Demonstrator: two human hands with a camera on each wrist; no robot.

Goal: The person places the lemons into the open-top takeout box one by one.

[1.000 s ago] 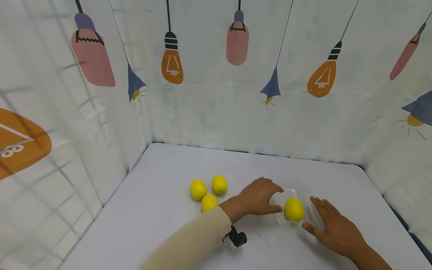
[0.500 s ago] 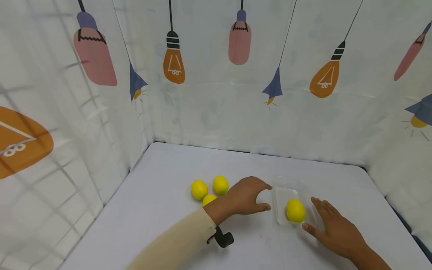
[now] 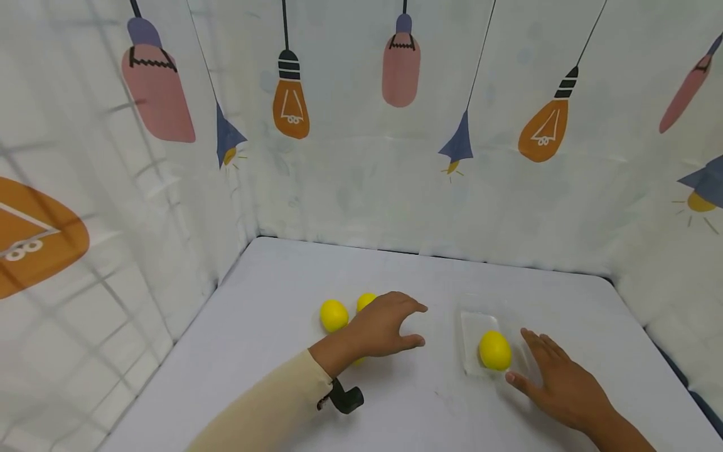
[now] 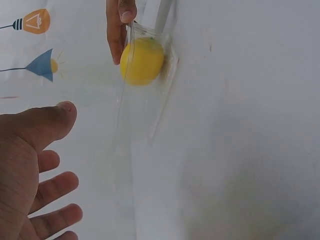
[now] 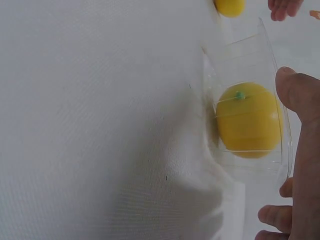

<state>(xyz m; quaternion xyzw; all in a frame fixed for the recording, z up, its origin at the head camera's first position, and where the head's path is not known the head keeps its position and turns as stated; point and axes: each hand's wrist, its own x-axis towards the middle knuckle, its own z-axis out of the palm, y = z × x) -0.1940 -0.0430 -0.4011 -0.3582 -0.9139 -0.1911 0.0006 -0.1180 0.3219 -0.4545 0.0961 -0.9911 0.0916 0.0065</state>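
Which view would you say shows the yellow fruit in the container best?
Right wrist view: the yellow fruit looks largest, its green spot distinct. Head shows it smaller, from above; left wrist, smaller, through the container.

Cream-beige long cloth sleeve [image 3: 260, 405]: plain and matte from where I stand, covering the left forearm smoothly and ending in a neat straight cuff [image 3: 320, 366] just short of the hand.
Black rounded wrist device [image 3: 348, 400]: stubby and knob-like, blunt at its end, jutting out beside the cuff; the finer details are too small for me to read.
Bare left hand [image 3: 375, 323]: rounded fingertips, short thumbnail [image 4: 65, 105].
Bare right hand [image 3: 565, 386]: tapering fingers, uncovered down along the visible forearm.
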